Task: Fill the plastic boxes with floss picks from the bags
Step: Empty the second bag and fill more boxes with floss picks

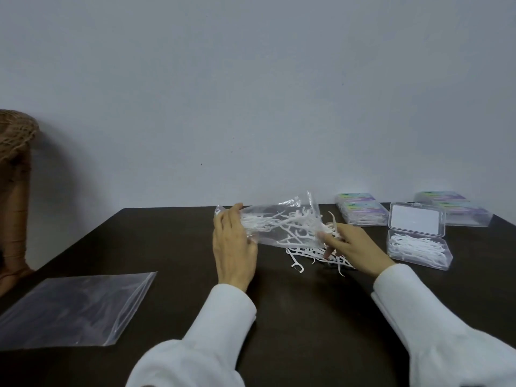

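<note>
On the dark brown worktop (173, 247), the left hand (233, 247) grips one end of a clear, crinkled plastic bag (282, 222) that still has white floss picks (290, 229) inside, lifting it off the surface with its other end tilted toward the right. The right hand (350, 244) sits at that end, its fingers curled among a loose heap of white floss picks (315, 254) lying under and just beside the bag; whether it actually pinches any cannot be told. Right of the heap stands an open clear plastic box (418, 250), its lid raised and its tray holding picks. Behind it lie closed clear boxes with pastel labels (360, 212), in two stacks. A flat, empty clear zip bag (72, 308) lies at the near left. Both sleeves are white.
</note>
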